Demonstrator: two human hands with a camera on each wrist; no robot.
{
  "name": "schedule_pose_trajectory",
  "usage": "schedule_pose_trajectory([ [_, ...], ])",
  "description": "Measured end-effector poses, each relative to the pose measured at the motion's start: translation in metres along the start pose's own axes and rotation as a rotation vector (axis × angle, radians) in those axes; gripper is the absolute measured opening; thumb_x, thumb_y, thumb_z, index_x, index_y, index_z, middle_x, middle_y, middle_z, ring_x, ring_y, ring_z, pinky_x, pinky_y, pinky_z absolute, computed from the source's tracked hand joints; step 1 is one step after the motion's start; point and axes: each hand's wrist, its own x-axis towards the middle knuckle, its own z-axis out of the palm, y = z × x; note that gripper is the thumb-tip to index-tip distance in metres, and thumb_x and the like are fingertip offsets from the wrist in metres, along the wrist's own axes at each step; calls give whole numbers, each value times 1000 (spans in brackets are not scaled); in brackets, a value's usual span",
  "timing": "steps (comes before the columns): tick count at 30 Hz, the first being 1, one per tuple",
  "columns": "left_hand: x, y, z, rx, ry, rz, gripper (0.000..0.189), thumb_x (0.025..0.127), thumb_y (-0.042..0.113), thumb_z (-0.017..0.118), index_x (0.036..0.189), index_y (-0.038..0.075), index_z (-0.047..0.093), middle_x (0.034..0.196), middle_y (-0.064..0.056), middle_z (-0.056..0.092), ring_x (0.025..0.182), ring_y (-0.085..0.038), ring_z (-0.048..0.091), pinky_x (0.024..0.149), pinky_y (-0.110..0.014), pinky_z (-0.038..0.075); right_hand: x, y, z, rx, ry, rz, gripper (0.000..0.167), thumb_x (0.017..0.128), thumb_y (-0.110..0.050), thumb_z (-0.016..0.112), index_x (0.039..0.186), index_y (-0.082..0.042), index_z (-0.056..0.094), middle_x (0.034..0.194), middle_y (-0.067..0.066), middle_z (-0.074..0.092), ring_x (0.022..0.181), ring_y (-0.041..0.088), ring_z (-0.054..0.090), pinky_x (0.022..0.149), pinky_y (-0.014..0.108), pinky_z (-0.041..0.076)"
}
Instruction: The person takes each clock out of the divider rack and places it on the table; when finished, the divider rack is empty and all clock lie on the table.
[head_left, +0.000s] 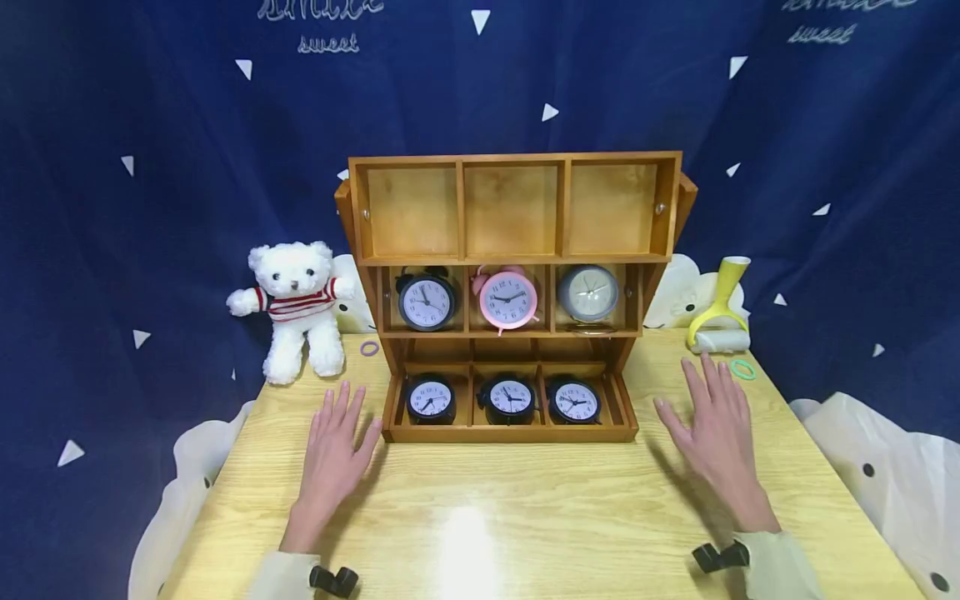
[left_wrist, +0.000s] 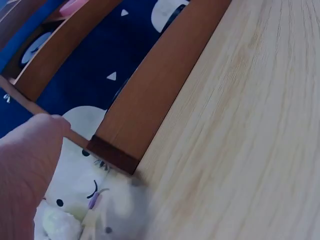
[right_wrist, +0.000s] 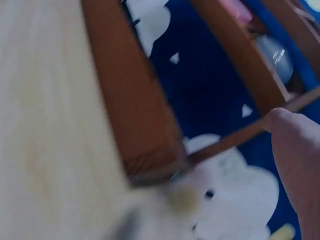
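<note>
A three-tier wooden shelf [head_left: 510, 434] stands mid-table. Its bottom row holds three black clocks, the left one [head_left: 431, 399], the middle one [head_left: 510, 398] and the right one [head_left: 574, 401]. On the middle row are a black alarm clock [head_left: 426, 301], a pink alarm clock [head_left: 507, 299] and a grey round clock [head_left: 588, 292]. The top compartments hold nothing. My left hand [head_left: 337, 446], fingers spread, is left of the shelf's front corner and holds nothing. To the shelf's right, my right hand [head_left: 716, 433] is likewise spread with nothing in it. Each wrist view shows only the thumb near the shelf's end.
A white teddy bear [head_left: 294, 308] in a striped sweater sits at the back left beside a purple ring [head_left: 370, 348]. At the back right are a yellow-handled lint roller [head_left: 720, 312] and a green ring [head_left: 743, 370]. A navy curtain [head_left: 510, 75] hangs behind the table.
</note>
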Motion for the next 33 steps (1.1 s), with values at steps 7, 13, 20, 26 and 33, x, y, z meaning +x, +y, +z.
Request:
schedule_pose_trajectory([
  [7, 5, 5, 16, -146, -25, 33, 74, 106, 50, 54, 167, 17, 26, 174, -13, 15, 160, -41, 6, 124, -70, 13, 45, -40, -8, 156, 211, -149, 83, 98, -57, 59, 157, 0, 43, 161, 23, 42, 151, 42, 35, 126, 57, 24],
  [13, 12, 7, 27, -350, -102, -19, 83, 103, 50, 62, 169, 26, 17, 175, -12, 11, 160, -43, 4, 124, -71, 9, 84, -74, -5, 299, 312, -269, 79, 96, -47, 67, 152, 5, 48, 156, 24, 49, 145, 43, 45, 125, 50, 32],
  [20, 14, 9, 40, -548, -123, -84, 93, 99, 43, 71, 168, 13, 17, 175, -12, 14, 160, -38, 9, 128, -61, 11, 118, -93, 11, 360, 239, -236, 84, 83, -25, 83, 152, 5, 46, 153, 26, 50, 141, 42, 48, 119, 52, 40],
  [26, 13, 9, 46, -706, -86, -140, 87, 97, 32, 76, 165, 6, 27, 172, -13, 24, 158, -33, 23, 128, -43, 22, 135, -104, 21, 391, 171, -150, 87, 81, -25, 87, 152, 2, 45, 146, 28, 53, 133, 44, 52, 110, 61, 44],
  [33, 13, 5, 49, -766, -69, -168, 83, 95, 25, 80, 162, 6, 35, 167, -13, 35, 152, -31, 37, 115, -14, 31, 143, -111, 25, 391, 130, -48, 93, 77, -26, 88, 152, 5, 41, 143, 32, 52, 133, 47, 50, 110, 64, 42],
])
